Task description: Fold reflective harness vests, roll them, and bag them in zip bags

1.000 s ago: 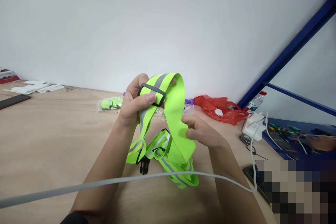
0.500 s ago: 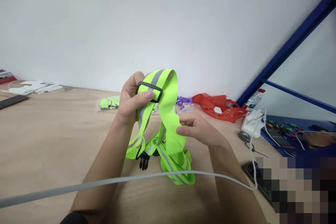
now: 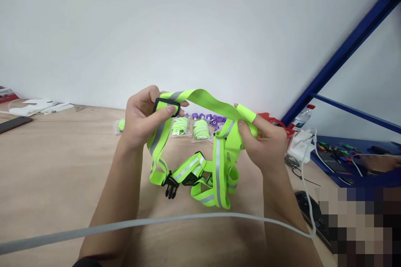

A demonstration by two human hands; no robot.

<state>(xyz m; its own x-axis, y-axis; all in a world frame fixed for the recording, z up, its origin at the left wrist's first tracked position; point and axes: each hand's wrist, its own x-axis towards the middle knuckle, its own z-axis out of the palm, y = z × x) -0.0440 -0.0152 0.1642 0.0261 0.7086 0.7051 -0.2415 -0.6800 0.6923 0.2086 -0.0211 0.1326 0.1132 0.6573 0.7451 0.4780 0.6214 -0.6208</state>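
Both my hands hold up a neon-yellow reflective strap harness (image 3: 220,167) with grey stripes. My left hand (image 3: 140,112) pinches the strap at a black slide buckle (image 3: 167,107), the thumb lying across it. My right hand (image 3: 263,137) grips the band further along, with some of it over the fingers and bunched under the thumb. Between the hands the strap arches in a loose span. Below hang more loops, a black side-release buckle prong (image 3: 171,186) and another dark buckle part (image 3: 190,179).
Bagged reflective straps (image 3: 201,130) and purple pieces (image 3: 214,120) lie by the wall. Right are a red bag (image 3: 266,119), a bottle (image 3: 303,117), a white charger (image 3: 300,145) and a phone (image 3: 313,217). A white cable (image 3: 200,217) crosses in front. Papers (image 3: 40,107) lie left.
My hands have moved apart, the left going left and the right going right and up. The strap between them has spread into a wide arch, and the hanging loops have shifted.
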